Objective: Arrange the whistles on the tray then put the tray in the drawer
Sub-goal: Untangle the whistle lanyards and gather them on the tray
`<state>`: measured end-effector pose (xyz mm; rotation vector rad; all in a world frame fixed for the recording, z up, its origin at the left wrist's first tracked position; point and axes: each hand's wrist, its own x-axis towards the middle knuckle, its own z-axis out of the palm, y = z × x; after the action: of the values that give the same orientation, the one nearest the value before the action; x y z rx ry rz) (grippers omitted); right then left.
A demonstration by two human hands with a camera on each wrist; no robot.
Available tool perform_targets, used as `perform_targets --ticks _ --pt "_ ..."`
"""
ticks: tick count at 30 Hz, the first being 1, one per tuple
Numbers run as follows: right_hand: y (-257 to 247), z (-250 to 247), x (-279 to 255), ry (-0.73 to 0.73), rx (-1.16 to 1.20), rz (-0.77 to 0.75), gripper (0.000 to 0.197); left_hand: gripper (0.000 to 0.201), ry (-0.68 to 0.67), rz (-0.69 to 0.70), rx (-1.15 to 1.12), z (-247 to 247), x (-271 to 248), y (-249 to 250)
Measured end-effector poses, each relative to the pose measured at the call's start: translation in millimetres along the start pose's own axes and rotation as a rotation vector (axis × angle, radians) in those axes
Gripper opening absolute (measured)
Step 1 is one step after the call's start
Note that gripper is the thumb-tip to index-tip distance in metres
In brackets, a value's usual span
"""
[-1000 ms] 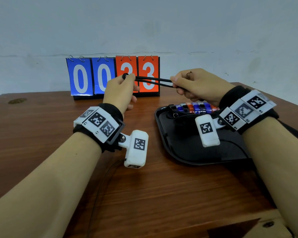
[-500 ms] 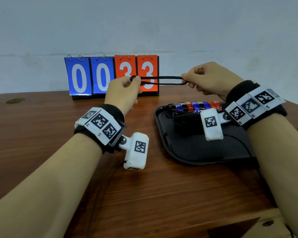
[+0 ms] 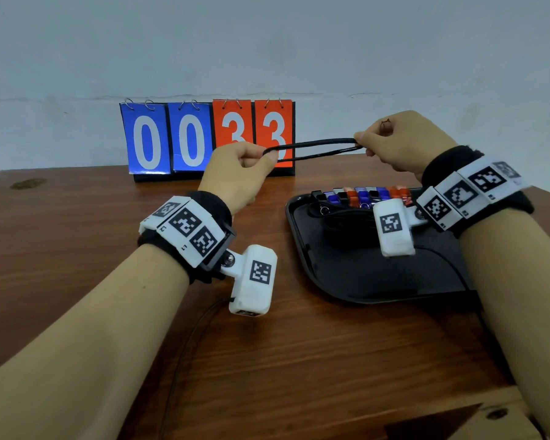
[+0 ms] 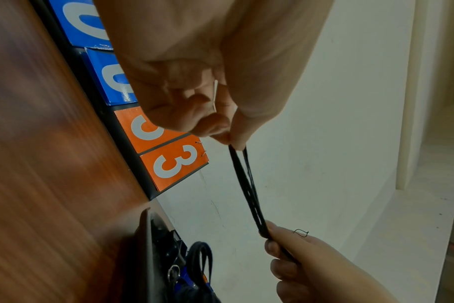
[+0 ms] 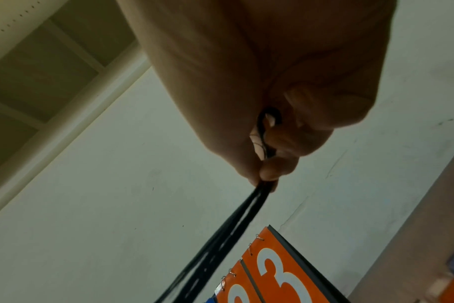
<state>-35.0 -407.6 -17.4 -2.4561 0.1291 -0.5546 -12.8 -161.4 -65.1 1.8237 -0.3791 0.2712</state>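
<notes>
While the head view shows left hand (image 3: 235, 169) and right hand (image 3: 400, 144) pinching a taut cord (image 3: 315, 149) above whistles (image 3: 365, 196) on tray (image 3: 302, 249) | left wrist: fingers (image 4: 220, 133) clamped; slipping likely | right wrist: cord could snag.

Above the wooden table (image 3: 77, 249), the left hand (image 3: 235, 173) and right hand (image 3: 400, 144) pinch a black cord (image 3: 315, 149) stretched between them, beside the black tray (image 3: 362, 281) holding whistles (image 3: 362, 195).
</notes>
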Motion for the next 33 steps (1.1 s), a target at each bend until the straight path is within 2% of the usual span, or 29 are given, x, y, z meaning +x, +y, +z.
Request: perform_targets --ticks 4,10,14,17,21,23,30,33 --pt "0.4 -3.5 -0.9 -0.041 -0.143 0.036 0.024 0.024 -0.110 -0.047 0.047 3.1 0.9 -1.3" --pt "6.2 -4.6 -0.3 -0.202 -0.428 0.109 0.021 0.024 -0.285 -0.201 -0.091 7.3 -4.3 -0.9" --pt "6.2 -3.3 -4.4 -0.317 -0.675 0.162 0.017 0.022 -0.406 -0.166 -0.056 12.1 -8.7 -0.9" --pt "4.8 -3.5 -6.0 -0.357 -0.741 0.165 0.026 0.020 -0.458 -0.189 -0.017 12.8 -9.2 -0.7" --pt "3.4 -8.4 -10.0 -0.400 -0.760 0.200 0.021 0.010 -0.681 -0.322 -0.030 11.6 -15.1 3.3" --pt "3.5 -9.7 -11.2 -0.414 -0.764 0.210 0.020 0.017 -0.753 -0.351 -0.003 13.0 -18.6 6.3" --pt "3.1 -13.2 -13.1 -0.470 -0.862 0.227 0.015 0.023 -0.760 -0.387 0.072 15.9 -18.3 6.6" --pt "1.6 -12.3 -14.6 -0.513 -0.890 0.235 0.025 0.020 -0.753 -0.399 0.071 17.2 -18.5 6.1"
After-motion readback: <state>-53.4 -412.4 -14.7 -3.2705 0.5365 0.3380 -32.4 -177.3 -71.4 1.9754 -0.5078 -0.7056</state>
